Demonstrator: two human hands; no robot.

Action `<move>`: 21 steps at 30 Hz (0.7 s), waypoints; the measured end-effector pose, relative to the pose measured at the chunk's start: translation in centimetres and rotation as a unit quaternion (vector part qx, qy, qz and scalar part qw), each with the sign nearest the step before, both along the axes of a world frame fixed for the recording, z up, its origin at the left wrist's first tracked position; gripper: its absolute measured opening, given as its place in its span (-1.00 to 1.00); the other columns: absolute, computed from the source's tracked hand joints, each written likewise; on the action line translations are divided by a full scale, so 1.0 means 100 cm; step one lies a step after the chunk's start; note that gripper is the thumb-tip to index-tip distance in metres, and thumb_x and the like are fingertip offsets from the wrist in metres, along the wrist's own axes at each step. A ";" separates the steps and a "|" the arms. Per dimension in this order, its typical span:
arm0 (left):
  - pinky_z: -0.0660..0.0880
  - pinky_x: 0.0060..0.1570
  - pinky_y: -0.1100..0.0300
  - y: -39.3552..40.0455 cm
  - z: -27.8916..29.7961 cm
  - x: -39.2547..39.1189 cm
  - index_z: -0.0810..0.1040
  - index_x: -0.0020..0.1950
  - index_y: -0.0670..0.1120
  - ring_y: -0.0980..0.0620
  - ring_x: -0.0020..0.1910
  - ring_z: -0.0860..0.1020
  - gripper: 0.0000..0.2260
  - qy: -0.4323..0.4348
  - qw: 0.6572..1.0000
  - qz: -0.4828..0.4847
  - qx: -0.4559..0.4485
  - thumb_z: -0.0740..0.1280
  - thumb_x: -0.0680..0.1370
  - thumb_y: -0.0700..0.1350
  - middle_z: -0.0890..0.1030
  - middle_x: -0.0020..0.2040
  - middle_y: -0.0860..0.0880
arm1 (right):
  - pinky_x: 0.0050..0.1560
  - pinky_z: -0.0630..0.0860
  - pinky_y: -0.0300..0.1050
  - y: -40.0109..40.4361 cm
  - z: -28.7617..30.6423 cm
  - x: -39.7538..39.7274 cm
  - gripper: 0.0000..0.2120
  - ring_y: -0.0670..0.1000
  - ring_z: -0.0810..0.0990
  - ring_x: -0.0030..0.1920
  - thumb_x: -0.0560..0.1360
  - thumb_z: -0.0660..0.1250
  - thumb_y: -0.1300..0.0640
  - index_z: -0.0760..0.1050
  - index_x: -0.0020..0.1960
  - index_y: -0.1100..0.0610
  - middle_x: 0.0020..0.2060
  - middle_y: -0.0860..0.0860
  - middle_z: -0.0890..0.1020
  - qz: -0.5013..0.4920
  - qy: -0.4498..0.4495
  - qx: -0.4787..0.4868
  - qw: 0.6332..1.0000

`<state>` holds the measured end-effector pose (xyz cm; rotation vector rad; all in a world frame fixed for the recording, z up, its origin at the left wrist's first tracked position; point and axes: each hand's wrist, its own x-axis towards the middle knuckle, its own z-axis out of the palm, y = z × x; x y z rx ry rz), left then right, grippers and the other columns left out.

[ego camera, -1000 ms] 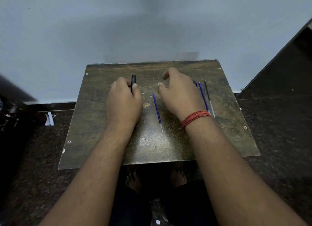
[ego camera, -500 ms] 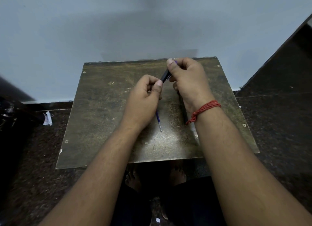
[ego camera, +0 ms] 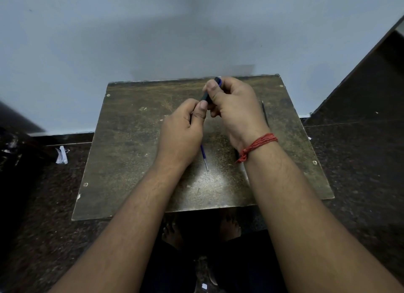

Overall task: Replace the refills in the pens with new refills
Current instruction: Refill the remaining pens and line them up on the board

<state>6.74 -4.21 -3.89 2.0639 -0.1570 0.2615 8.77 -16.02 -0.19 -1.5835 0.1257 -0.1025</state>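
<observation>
Dark pen [ego camera: 206, 95] (both hands' fingers [ego camera: 202, 109])

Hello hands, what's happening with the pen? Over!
Left hand and right hand both grip the dark pen above the table. Blue refill lies loose below. Nothing blocking.

Left hand [ego camera: 182, 128]: raised, fingers curled, thumb forward.
Right hand [ego camera: 235, 105]: raised just beside it, fingers curled closed.
Forearms: bare, converging forward.
</observation>
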 end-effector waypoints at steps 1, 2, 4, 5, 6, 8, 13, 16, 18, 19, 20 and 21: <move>0.44 -0.18 -0.07 0.001 0.001 0.000 0.62 0.01 -0.01 -0.08 -0.20 0.58 -0.72 -0.003 1.000 -0.001 -0.005 0.18 0.69 0.09 0.64 -0.19 -0.13 | -0.33 0.46 -0.24 0.002 0.000 -0.001 -0.83 -0.14 0.52 -0.37 0.61 0.30 0.19 0.56 -0.15 0.15 -0.34 -0.04 0.57 -0.006 -0.002 0.008 1.000; 0.45 -0.18 -0.08 0.001 0.002 0.000 0.62 0.01 -0.01 -0.09 -0.19 0.58 -0.72 -0.007 1.000 -0.002 -0.008 0.18 0.68 0.09 0.65 -0.19 -0.13 | -0.34 0.45 -0.26 0.004 0.000 -0.001 -0.83 -0.15 0.52 -0.38 0.62 0.30 0.19 0.56 -0.15 0.15 -0.34 -0.04 0.56 -0.013 -0.003 0.018 1.000; 0.45 -0.22 -0.07 0.001 0.004 0.001 0.60 -0.04 0.00 -0.07 -0.24 0.56 -0.73 -0.015 1.000 -0.002 -0.006 0.19 0.68 0.08 0.63 -0.24 -0.13 | -0.35 0.44 -0.28 0.008 0.001 -0.002 -0.82 -0.13 0.50 -0.35 0.62 0.28 0.21 0.55 -0.14 0.17 -0.34 -0.03 0.54 -0.027 -0.004 0.045 0.999; 0.43 -0.27 -0.04 0.001 0.005 0.001 0.57 -0.10 0.03 -0.06 -0.28 0.54 -0.75 -0.018 1.000 -0.003 -0.004 0.20 0.68 0.07 0.60 -0.28 -0.12 | -0.36 0.44 -0.29 0.009 0.002 -0.003 -0.82 -0.13 0.48 -0.35 0.63 0.27 0.21 0.54 -0.14 0.18 -0.34 -0.03 0.52 -0.034 -0.005 0.061 0.998; 0.40 -0.32 0.00 0.000 0.006 0.001 0.52 -0.16 0.09 -0.06 -0.30 0.51 -0.76 -0.018 1.000 -0.003 -0.002 0.21 0.68 0.05 0.56 -0.33 -0.11 | -0.36 0.43 -0.30 0.010 0.002 -0.003 -0.81 -0.14 0.47 -0.35 0.63 0.26 0.22 0.53 -0.15 0.17 -0.35 -0.04 0.51 -0.042 -0.006 0.074 0.996; 0.36 -0.35 0.06 0.000 0.007 0.001 0.44 -0.22 0.20 -0.07 -0.31 0.48 -0.73 -0.018 1.000 -0.005 -0.003 0.22 0.68 0.02 0.53 -0.36 -0.09 | -0.35 0.43 -0.31 0.013 0.002 -0.005 -0.79 -0.15 0.45 -0.34 0.64 0.24 0.22 0.52 -0.16 0.15 -0.35 -0.06 0.49 -0.049 -0.008 0.087 0.995; 0.28 -0.42 0.20 0.007 0.000 0.001 0.51 -0.19 0.07 0.09 -0.41 0.41 -0.75 -0.011 1.000 -0.017 0.003 0.23 0.68 0.01 0.45 -0.43 0.03 | -0.37 0.40 -0.26 0.009 -0.001 0.002 -0.74 -0.10 0.43 -0.38 0.66 0.19 0.22 0.50 -0.18 0.13 -0.38 -0.05 0.51 -0.095 -0.011 0.174 0.980; 0.21 -0.45 0.28 0.012 -0.008 0.000 0.53 -0.14 -0.08 0.15 -0.45 0.34 -0.72 0.013 1.000 -0.002 0.004 0.21 0.69 0.02 0.39 -0.43 0.08 | -0.41 0.37 -0.25 -0.035 0.008 0.016 -0.74 -0.10 0.44 -0.44 0.67 0.17 0.19 0.50 -0.17 0.14 -0.45 -0.08 0.55 -0.192 -0.051 0.244 0.949; 0.22 -0.47 0.29 0.012 -0.008 0.001 0.54 -0.11 -0.11 0.15 -0.46 0.34 -0.70 0.013 1.000 0.019 -0.006 0.19 0.69 0.03 0.38 -0.43 0.08 | -0.39 0.39 -0.24 -0.052 0.006 0.017 -0.75 -0.08 0.46 -0.40 0.66 0.20 0.15 0.52 -0.17 0.11 -0.40 -0.05 0.57 -0.185 -0.046 0.162 0.968; 0.23 -0.47 0.29 0.011 -0.008 0.001 0.55 -0.10 -0.11 0.15 -0.46 0.34 -0.70 0.010 1.000 0.026 -0.009 0.19 0.70 0.02 0.38 -0.43 0.07 | -0.37 0.41 -0.22 -0.053 0.000 0.017 -0.76 -0.08 0.48 -0.38 0.65 0.23 0.13 0.53 -0.17 0.09 -0.37 -0.04 0.58 -0.165 -0.031 0.095 0.981; 0.23 -0.47 0.29 0.010 -0.007 0.000 0.55 -0.09 -0.12 0.15 -0.46 0.34 -0.71 0.006 0.999 0.031 -0.008 0.18 0.70 0.01 0.38 -0.43 0.07 | -0.35 0.43 -0.19 -0.049 -0.007 0.017 -0.78 -0.08 0.50 -0.36 0.63 0.27 0.10 0.54 -0.18 0.07 -0.35 -0.03 0.60 -0.141 -0.013 0.013 0.990; 0.22 -0.48 0.29 0.009 -0.006 0.000 0.55 -0.09 -0.12 0.15 -0.46 0.35 -0.71 0.000 0.999 0.036 -0.002 0.18 0.70 0.01 0.38 -0.44 0.08 | -0.30 0.45 -0.14 -0.044 -0.013 0.017 -0.81 -0.07 0.52 -0.34 0.59 0.31 0.05 0.55 -0.17 0.07 -0.32 -0.03 0.62 -0.114 0.002 -0.078 0.990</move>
